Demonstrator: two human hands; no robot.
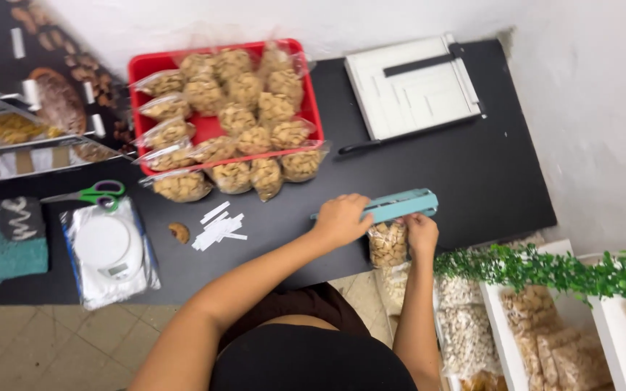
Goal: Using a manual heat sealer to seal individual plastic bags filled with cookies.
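Observation:
My left hand point(340, 219) presses down on the near end of a teal heat sealer point(398, 205) that lies on the black table point(472, 166). A clear bag of tan snack pieces point(388, 243) hangs under the sealer at the table's front edge. The fingers of my right hand point(422, 236) grip that bag on its right side. Both hands are closed on what they hold.
A red tray point(208, 127) piled with several filled snack bags sits at the back. A white paper cutter point(411, 90), white paper strips point(219, 228), green scissors point(96, 194), a wrapped white scale point(110, 253), and a loose snack piece point(179, 232) share the table. White shelves of bags point(537, 333) with green vine stand right.

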